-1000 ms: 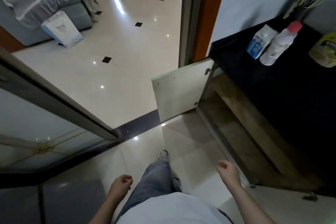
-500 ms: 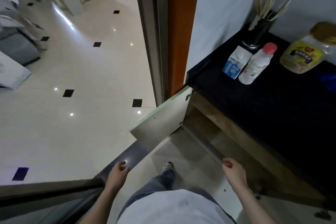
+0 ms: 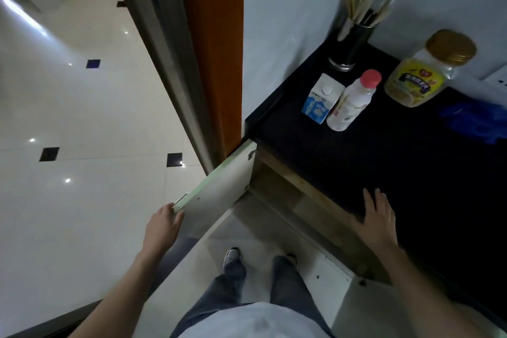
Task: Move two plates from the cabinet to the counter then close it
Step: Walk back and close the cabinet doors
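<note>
plates are hidden; left hand fingers curl around the light, stiff cabinet door edge; right hand spread flat on the counter.

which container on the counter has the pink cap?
The white bottle, between the blue-and-white carton and the gold-lidded jar. Only its cap is pink.

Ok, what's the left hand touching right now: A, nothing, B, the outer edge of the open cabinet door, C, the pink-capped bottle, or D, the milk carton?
B: the left hand grips the outer edge of the open cabinet door, far from the items on the counter.
</note>
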